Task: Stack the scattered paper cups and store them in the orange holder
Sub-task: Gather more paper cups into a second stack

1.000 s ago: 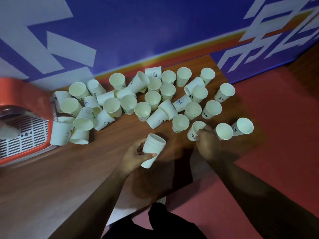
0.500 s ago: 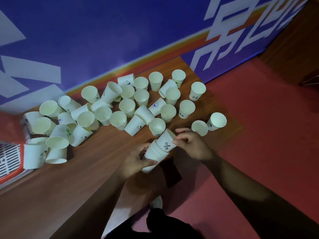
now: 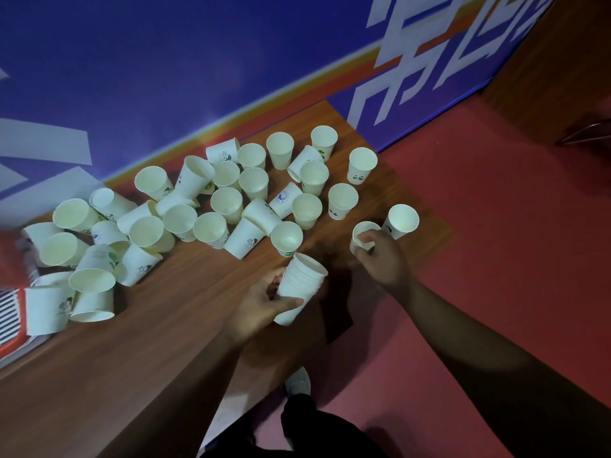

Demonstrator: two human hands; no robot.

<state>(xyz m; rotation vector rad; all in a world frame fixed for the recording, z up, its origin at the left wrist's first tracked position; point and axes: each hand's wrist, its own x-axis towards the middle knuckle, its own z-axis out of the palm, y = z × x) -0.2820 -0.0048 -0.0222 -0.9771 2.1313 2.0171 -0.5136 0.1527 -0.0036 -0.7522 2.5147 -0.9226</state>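
Wood-grain bench carries many scattered tapered white paper cups. Left hand grip wraps a nested, ridged cup stack; right hand grip pinches a single cup. Orange holder sits far left.

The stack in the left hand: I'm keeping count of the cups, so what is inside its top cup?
The stack of paper cups held by the left hand shows several nested rims. The top cup's opening faces partly away, so its inside cannot be seen. The hand also hides the lower side.
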